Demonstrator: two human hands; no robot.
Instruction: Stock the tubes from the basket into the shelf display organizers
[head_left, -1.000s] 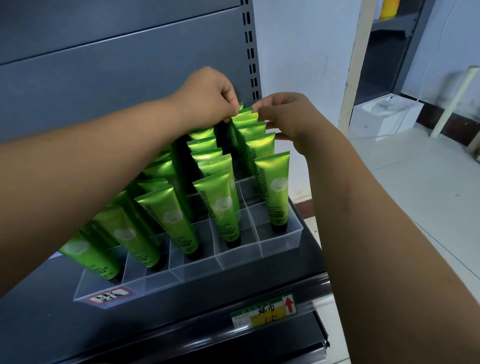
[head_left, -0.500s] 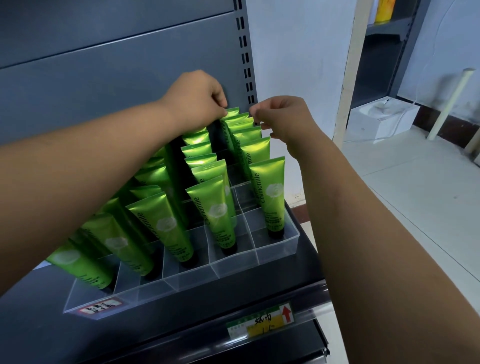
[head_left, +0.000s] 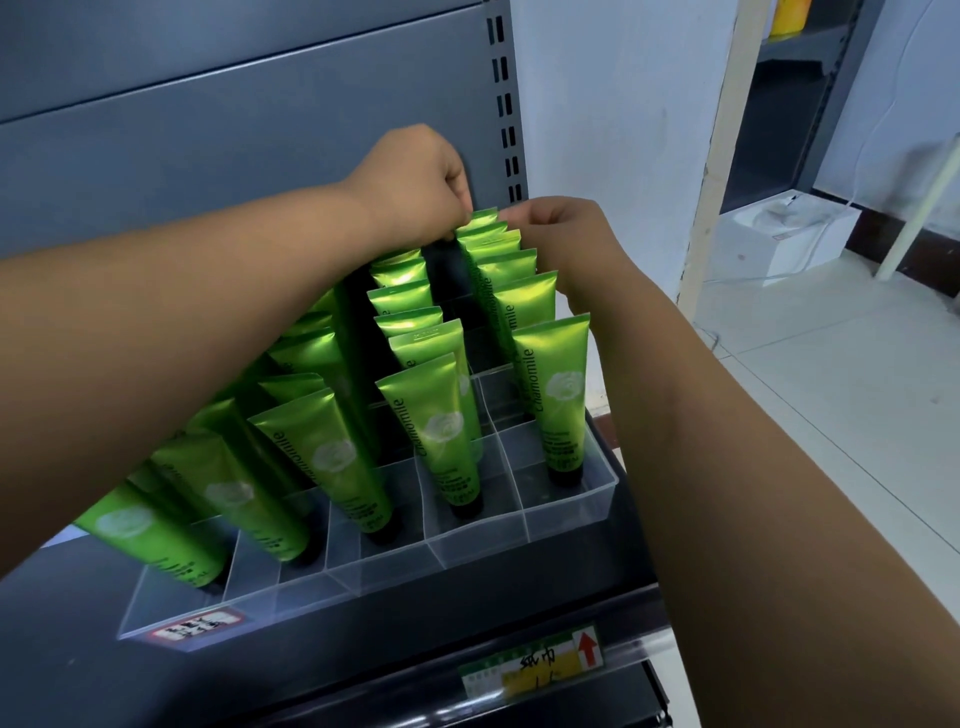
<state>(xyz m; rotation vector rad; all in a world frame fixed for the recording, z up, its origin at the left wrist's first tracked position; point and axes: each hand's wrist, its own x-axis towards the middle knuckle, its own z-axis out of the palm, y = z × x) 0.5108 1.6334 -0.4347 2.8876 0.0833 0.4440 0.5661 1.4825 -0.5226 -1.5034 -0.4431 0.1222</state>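
A person's left hand (head_left: 421, 182) and right hand (head_left: 566, 234) pinch the rearmost glossy green plastic tube (head_left: 485, 215) in the clear compartmented plastic organizer (head_left: 571, 512) on the grey metal shelf (head_left: 519, 587), largely stocked though its front cells stand empty.

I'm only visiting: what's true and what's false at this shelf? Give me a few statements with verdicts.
1. The tubes are green. True.
2. Both hands work at the front row. False: the left hand and right hand are at the rearmost tubes, fingers curled on their tops.
3. The tubes stand on black caps. True.
4. The organizer is opaque black. False: it is clear plastic.
5. The shelf tag shows a red arrow. True.
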